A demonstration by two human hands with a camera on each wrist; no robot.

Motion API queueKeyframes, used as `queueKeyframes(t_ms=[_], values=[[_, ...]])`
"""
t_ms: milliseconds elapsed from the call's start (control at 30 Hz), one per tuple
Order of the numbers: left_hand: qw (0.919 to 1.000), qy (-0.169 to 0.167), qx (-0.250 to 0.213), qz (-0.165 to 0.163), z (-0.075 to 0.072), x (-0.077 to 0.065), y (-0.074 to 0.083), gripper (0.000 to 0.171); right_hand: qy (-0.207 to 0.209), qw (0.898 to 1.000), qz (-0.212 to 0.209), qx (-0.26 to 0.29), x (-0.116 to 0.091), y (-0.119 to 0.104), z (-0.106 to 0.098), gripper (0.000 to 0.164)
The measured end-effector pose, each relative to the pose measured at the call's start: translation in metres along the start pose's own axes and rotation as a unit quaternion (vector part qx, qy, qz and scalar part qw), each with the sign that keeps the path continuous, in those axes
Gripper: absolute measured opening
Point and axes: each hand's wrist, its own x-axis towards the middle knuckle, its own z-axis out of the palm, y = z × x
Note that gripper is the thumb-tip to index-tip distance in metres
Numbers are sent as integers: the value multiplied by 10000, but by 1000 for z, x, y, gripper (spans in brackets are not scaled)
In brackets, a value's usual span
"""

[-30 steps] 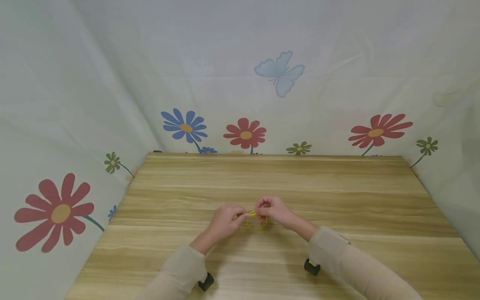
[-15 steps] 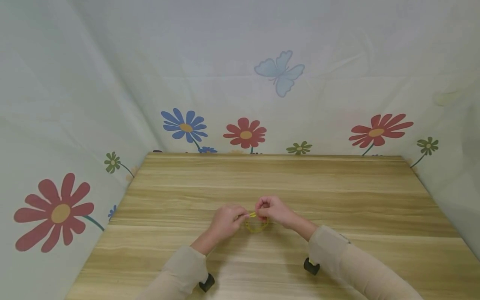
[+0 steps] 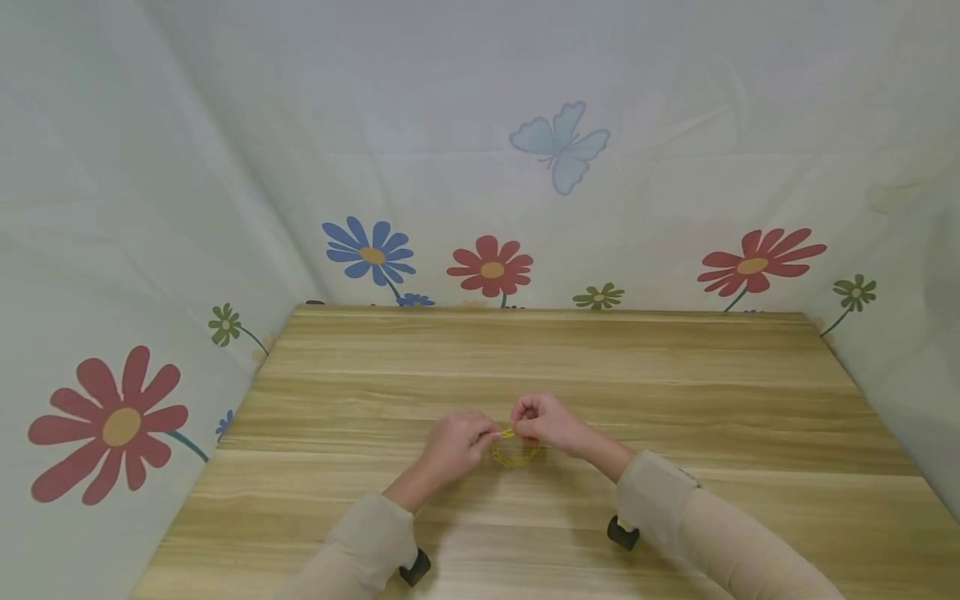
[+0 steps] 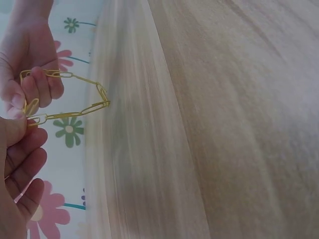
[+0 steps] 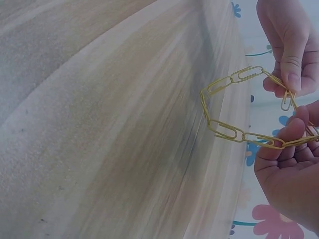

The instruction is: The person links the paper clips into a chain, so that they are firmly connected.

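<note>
A chain of several yellow paper clips hangs in a loop between my two hands, over the middle of the table. My left hand pinches one end of it between thumb and index finger. From the other side, my right hand pinches the chain close to the left fingertips. The linked paper clips show clearly in the right wrist view, with a single clip poking out below the left thumb. In the left wrist view, the chain droops away from both hands. Fingers partly hide the clips where the hands meet.
The wood-grain table spreads under both forearms. A white cloth printed with flowers and a butterfly stands behind and at the sides. Black wrist-worn pieces sit beneath both beige sleeves.
Both hands stay almost in place, shifting very slightly toward the right. The hanging loop of paper clips has sunk a little and sways slightly; the grip of each hand looks the same.
</note>
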Motion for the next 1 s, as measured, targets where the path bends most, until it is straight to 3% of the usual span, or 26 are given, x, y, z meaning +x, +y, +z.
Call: queueKeyframes(t_ms=[333, 600, 733, 867, 1000], values=[[9999, -124, 1, 43, -1, 2, 4, 8, 130, 9995, -111, -256, 0, -3, 2, 8], [9986, -500, -120, 85, -3, 4, 4, 10, 197, 9975, -254, -632, 0, -3, 0, 7], [9976, -553, -336, -236, -7, 2, -1, 12, 341, 9965, -163, -748, -2, 2, -7, 6], [9966, -307, -437, -624, -15, -2, -8, 11, 498, 9956, -18, -788, -7, 14, -16, 7], [9965, -128, -379, -735, -20, -3, -12, 10, 535, 9966, 49, -620, -9, 23, -23, 7]])
